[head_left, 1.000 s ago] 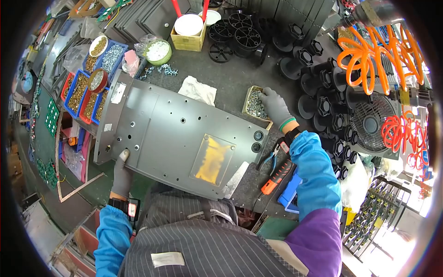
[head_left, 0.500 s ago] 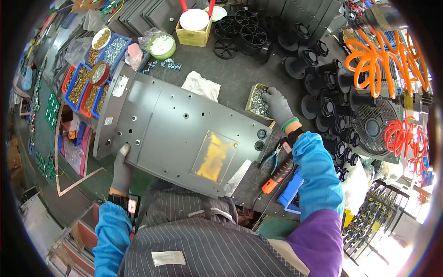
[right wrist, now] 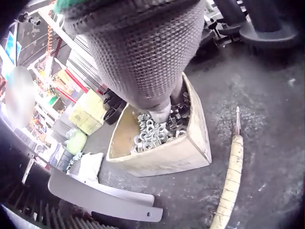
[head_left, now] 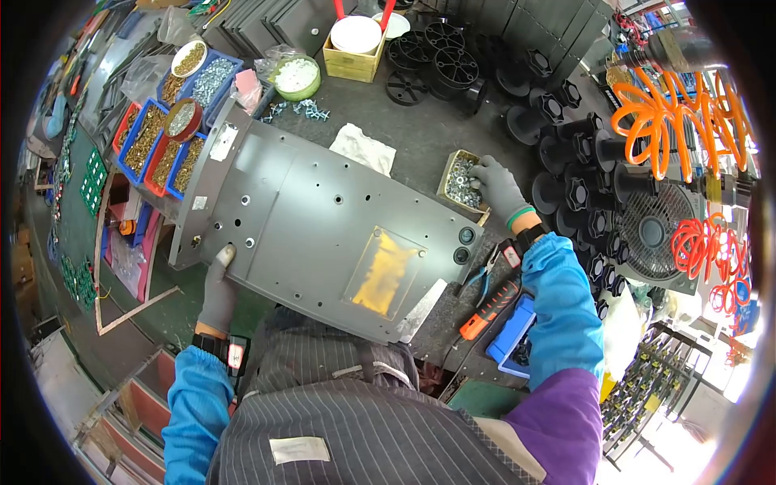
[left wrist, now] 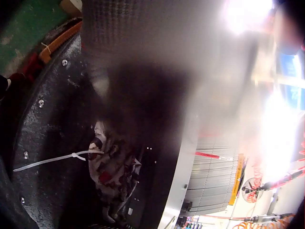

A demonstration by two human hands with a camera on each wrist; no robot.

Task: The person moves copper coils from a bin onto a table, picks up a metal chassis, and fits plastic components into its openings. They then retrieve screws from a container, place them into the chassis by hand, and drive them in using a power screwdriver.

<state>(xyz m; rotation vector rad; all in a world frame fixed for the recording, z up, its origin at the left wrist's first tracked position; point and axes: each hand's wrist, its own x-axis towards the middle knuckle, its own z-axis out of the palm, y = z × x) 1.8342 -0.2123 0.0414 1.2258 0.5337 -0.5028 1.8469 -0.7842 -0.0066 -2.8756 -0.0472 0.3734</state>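
A large grey metal panel [head_left: 311,218] with several holes lies at a slant in front of the person. At its near left edge the gloved left hand [head_left: 217,295] grips it, thumb on top and the other fingers hidden underneath. The gloved right hand [head_left: 499,190] reaches into a small box [right wrist: 167,162] beyond the panel's right end. In the right wrist view its fingertips dip among loose metal nuts [right wrist: 151,136]; I cannot tell whether they pinch any. Blur and glare cover much of the left wrist view.
Pliers [head_left: 483,271], an orange-and-black tool [head_left: 489,311] and a blue tray [head_left: 503,346] lie right of the panel. Black knobbed parts [head_left: 558,194] crowd the right side. Bins of small hardware [head_left: 145,141] stand at left. A white cloth [head_left: 364,149] lies behind the panel.
The head view has shifted slightly, so the scene sits a little further right. The right hand stays at the box with small shifts of its fingers; the left hand keeps its place on the panel.
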